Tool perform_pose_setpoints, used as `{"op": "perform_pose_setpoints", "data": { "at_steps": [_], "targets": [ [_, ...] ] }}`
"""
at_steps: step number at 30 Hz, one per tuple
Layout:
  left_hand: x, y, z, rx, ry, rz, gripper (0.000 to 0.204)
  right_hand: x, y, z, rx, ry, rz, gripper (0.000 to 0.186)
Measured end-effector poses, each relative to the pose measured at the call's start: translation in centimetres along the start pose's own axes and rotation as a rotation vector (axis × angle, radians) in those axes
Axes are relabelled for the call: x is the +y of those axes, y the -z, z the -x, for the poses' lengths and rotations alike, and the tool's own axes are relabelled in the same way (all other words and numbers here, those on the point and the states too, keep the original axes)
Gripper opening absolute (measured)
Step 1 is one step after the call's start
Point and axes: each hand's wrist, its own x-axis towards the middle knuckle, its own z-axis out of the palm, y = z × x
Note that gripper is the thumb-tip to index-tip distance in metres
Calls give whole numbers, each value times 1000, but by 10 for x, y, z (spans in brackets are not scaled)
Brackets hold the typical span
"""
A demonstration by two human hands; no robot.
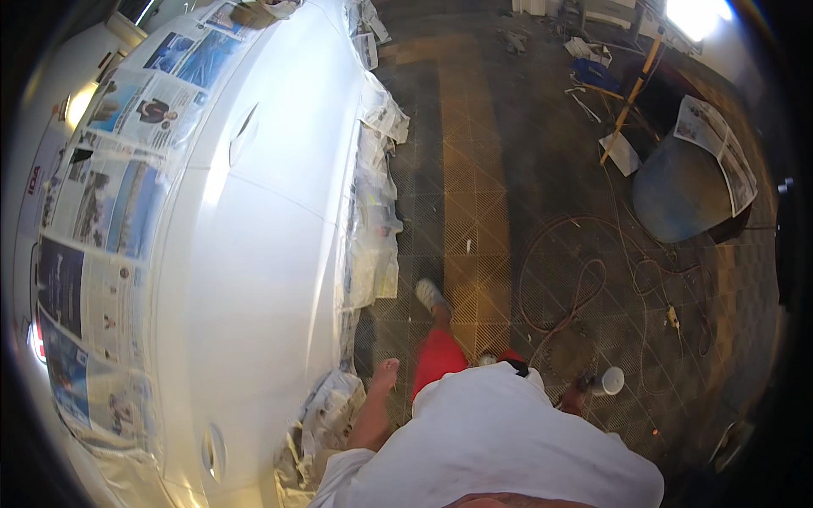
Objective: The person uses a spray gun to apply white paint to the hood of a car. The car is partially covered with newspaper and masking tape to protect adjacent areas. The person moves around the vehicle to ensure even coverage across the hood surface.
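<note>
My left hand [386, 372] hangs beside the white car body, its fingers curled in and nothing showing in them. Just beyond it is the crumpled masking paper [326, 415] along the car's lower edge. On the other side, my right hand [579, 389] is closed on what looks like a spray gun with a round white cup [610, 381]. The gun's body is mostly hidden by the hand and shadow. To my left stretches the white car side [262, 220], with door handles along it and newspaper masking [110, 212] over its windows.
A reddish hose [542, 322] lies in loops on the dark tiled floor at right. Farther off stand a blue-grey drum [682, 190] with newspaper over it and a wooden-legged stand [631, 97]. A bright lamp [696, 15] shines at the far right.
</note>
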Motion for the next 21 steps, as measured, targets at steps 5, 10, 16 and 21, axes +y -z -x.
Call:
{"op": "perform_pose_setpoints", "data": {
  "at_steps": [5, 10, 16, 21],
  "targets": [
    [64, 31, -122, -256, -179, -292, 41, -58, -85, 19, 99, -33, 12, 65],
    [185, 101, -222, -330, -356, -605, 43, -167, -171, 49, 105, -153, 54, 67],
    [346, 201, -375, -131, -455, -525, 44, -267, -251, 59, 93, -139, 32, 69],
    [525, 201, -443, -94, -409, -331, 42, -329, -327, 4, 122, -311, 104, 76]
  ]
}}
